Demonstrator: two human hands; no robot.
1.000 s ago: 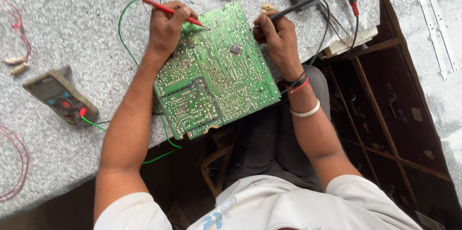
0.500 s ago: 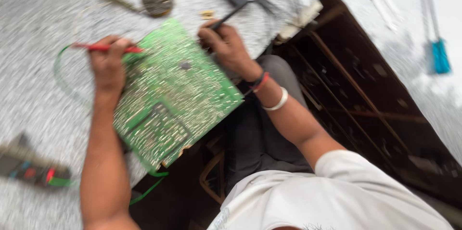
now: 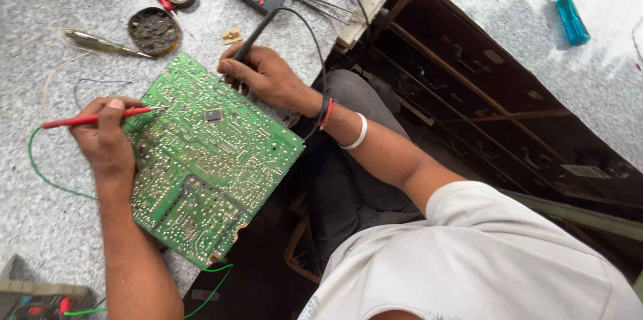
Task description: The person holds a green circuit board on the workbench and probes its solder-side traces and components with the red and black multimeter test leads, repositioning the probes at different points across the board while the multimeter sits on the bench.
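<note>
Fingers (image 3: 110, 116) pinching red probe (image 3: 94, 118), tip on circuit board (image 3: 207, 166)

Our left grip (image 3: 104, 136) is curled closed, forearm running straight back from it; our right grip (image 3: 258, 72) is pinched shut, wrist bent, elbow folded behind.

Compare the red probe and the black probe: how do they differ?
The red probe is in the left hand and lies nearly level, tip at the left part of the green circuit board. The black probe is in the right hand, slanting up and away over the board's top edge, with a black lead. Both are slim and pen-like.
</note>
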